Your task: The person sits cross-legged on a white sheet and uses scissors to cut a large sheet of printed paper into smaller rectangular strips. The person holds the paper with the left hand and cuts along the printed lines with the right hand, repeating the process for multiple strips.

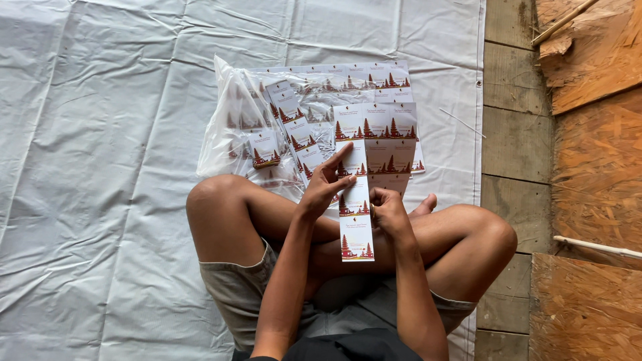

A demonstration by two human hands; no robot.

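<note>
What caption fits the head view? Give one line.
Cross-legged on a white tarp, both hands, left and right, hold a long printed card strip.

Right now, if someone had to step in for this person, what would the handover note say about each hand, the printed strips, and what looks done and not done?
Left hand: fingers on the upper part of a long strip of printed labels, pressing or folding it.
Right hand: pinching the same strip at its right edge, lower down.
The strip hangs over the crossed legs. More label sheets lie spread on a clear plastic bag on the white tarp.
Done: one strip is off the pile and in hand.
Left: the sheets on the bag lie untouched.
</note>
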